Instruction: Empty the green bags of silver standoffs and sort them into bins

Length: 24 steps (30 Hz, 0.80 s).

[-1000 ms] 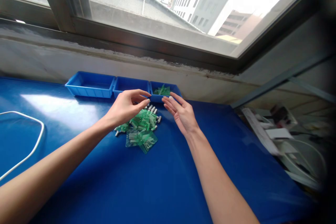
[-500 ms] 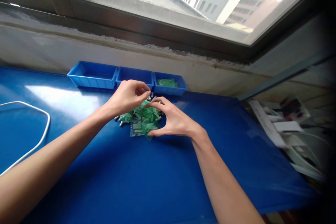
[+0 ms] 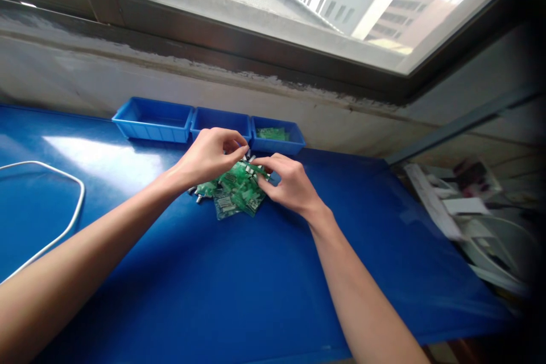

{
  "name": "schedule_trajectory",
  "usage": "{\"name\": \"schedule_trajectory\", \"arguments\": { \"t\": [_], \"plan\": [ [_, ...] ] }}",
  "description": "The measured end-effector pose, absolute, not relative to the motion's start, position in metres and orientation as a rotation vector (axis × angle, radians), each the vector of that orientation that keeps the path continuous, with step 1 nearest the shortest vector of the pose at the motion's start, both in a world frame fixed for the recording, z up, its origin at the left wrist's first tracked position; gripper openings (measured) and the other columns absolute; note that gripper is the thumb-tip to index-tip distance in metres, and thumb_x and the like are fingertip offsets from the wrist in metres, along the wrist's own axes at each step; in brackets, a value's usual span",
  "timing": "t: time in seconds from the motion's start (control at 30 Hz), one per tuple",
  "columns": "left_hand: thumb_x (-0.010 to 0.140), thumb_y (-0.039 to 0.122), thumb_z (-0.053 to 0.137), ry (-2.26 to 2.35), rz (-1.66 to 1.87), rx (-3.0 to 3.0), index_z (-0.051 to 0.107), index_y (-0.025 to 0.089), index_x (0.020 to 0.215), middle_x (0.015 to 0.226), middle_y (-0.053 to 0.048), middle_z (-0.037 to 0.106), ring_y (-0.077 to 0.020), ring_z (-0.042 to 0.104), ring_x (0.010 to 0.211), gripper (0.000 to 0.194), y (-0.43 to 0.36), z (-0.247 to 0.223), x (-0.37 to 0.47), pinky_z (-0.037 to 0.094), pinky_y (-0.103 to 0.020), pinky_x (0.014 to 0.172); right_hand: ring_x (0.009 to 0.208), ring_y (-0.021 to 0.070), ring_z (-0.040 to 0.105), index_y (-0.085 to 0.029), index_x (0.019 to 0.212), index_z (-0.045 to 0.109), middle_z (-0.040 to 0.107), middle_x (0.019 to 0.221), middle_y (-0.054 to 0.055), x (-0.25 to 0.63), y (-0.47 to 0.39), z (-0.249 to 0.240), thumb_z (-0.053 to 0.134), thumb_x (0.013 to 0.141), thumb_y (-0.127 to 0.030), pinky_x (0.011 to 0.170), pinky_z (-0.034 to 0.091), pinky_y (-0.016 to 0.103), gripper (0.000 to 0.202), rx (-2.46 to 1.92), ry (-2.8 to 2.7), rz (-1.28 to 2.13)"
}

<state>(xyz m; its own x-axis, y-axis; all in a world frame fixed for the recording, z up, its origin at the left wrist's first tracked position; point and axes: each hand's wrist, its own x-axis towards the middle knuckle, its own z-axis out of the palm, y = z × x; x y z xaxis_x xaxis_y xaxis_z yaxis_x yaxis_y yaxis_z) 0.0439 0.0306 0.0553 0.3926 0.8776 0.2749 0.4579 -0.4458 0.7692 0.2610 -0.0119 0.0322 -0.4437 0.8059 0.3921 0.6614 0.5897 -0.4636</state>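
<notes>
A heap of small green circuit boards (image 3: 234, 187) lies on the blue table, with metal parts mixed in. Several small metal cylinders (image 3: 199, 198) stick out at its left edge. Above the back of the heap is my left hand (image 3: 215, 151), thumb and fingertips drawn together; whatever is between them is too small to make out. My right hand (image 3: 290, 182) reaches into the heap's right side. Its thumb and index finger close around a green board (image 3: 257, 169), partly hidden by the fingers.
Three blue bins stand in a row against the wall: a left bin (image 3: 153, 119), a middle bin (image 3: 222, 119) and a right bin (image 3: 277, 135) with green boards inside. A white cable (image 3: 79, 205) curves across the table's left. Assorted items (image 3: 467, 207) sit beyond the right edge.
My right hand has moved slightly up and right, its thumb and index finger closing from a wide spread onto a green board. The left hand has barely moved.
</notes>
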Motion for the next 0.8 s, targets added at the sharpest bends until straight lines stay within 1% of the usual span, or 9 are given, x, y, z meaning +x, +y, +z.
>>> {"name": "schedule_trajectory", "arguments": {
  "t": [0.1,0.2,0.27,0.37,0.43,0.5,0.57,0.63,0.8],
  "plan": [
    [0.092,0.045,0.061,1.093,0.964,2.02,0.078,0.015,0.101,0.097,-0.009,0.078,-0.0218,0.071,0.087,0.036,0.031,0.057,0.045,0.053,-0.03,0.076,0.092,0.0238,0.07,-0.023,0.111,0.074,0.076,0.105,0.006,0.26,-0.012,0.033,0.067,0.089,-0.028,0.092,0.055,0.04,0.023,-1.224,-1.993,0.454],
    [0.09,0.053,0.063,0.987,0.955,1.935,0.076,0.015,0.108,0.107,-0.01,0.077,-0.024,0.071,0.096,0.044,0.03,0.059,0.046,0.055,-0.031,0.08,0.095,0.024,0.072,-0.025,0.11,0.072,0.076,0.107,0.005,0.258,-0.009,0.033,0.078,0.082,-0.041,0.092,0.058,0.041,0.033,-1.188,-1.631,0.723],
    [0.084,0.058,0.07,0.916,0.924,1.841,0.075,0.015,0.111,0.106,-0.011,0.077,-0.0248,0.072,0.096,0.051,0.028,0.061,0.047,0.056,-0.031,0.08,0.091,0.0232,0.074,-0.025,0.11,0.071,0.077,0.104,0.004,0.256,-0.006,0.031,0.084,0.075,-0.047,0.083,0.061,0.038,0.044,-1.132,-1.422,0.878],
    [0.075,0.059,0.079,0.852,0.898,1.716,0.075,0.014,0.106,0.097,-0.011,0.078,-0.0243,0.073,0.089,0.055,0.027,0.061,0.046,0.057,-0.031,0.076,0.076,0.02,0.073,-0.024,0.109,0.07,0.077,0.092,0.003,0.254,-0.003,0.029,0.087,0.069,-0.052,0.069,0.062,0.034,0.051,-1.119,-1.273,1.007],
    [0.073,0.059,0.081,0.852,0.905,1.668,0.076,0.013,0.1,0.094,-0.01,0.078,-0.0233,0.073,0.085,0.054,0.027,0.061,0.046,0.057,-0.03,0.074,0.065,0.0176,0.071,-0.022,0.104,0.07,0.076,0.083,0.002,0.253,-0.002,0.028,0.087,0.068,-0.053,0.063,0.061,0.032,0.051,-1.138,-1.233,1.068],
    [0.071,0.059,0.082,0.887,0.927,1.642,0.075,0.012,0.097,0.091,-0.01,0.078,-0.0226,0.073,0.083,0.053,0.028,0.06,0.045,0.056,-0.03,0.072,0.059,0.0158,0.069,-0.021,0.099,0.071,0.075,0.076,0.001,0.253,-0.001,0.027,0.088,0.067,-0.053,0.059,0.059,0.029,0.048,-1.143,-1.192,1.137],
    [0.071,0.058,0.082,0.918,0.948,1.628,0.075,0.012,0.097,0.087,-0.01,0.077,-0.0219,0.072,0.08,0.054,0.029,0.06,0.045,0.055,-0.029,0.069,0.06,0.0145,0.07,-0.021,0.096,0.072,0.075,0.075,0.0,0.253,-0.001,0.027,0.089,0.067,-0.05,0.058,0.058,0.026,0.045,-1.12,-1.151,1.2],
    [0.071,0.058,0.082,0.929,0.963,1.617,0.075,0.011,0.095,0.084,-0.009,0.076,-0.0212,0.071,0.078,0.053,0.029,0.06,0.045,0.054,-0.029,0.069,0.064,0.0137,0.071,-0.021,0.096,0.073,0.076,0.078,0.0,0.254,-0.001,0.028,0.09,0.066,-0.047,0.06,0.058,0.024,0.043,-1.089,-1.114,1.246],
    [0.071,0.057,0.082,0.939,0.976,1.583,0.073,0.01,0.093,0.083,-0.01,0.076,-0.021,0.071,0.078,0.052,0.03,0.059,0.045,0.056,-0.031,0.072,0.072,0.0144,0.074,-0.022,0.095,0.074,0.077,0.083,0.001,0.257,0.0,0.029,0.092,0.064,-0.041,0.066,0.059,0.024,0.04,-1.074,-1.035,1.29]
  ]
}}
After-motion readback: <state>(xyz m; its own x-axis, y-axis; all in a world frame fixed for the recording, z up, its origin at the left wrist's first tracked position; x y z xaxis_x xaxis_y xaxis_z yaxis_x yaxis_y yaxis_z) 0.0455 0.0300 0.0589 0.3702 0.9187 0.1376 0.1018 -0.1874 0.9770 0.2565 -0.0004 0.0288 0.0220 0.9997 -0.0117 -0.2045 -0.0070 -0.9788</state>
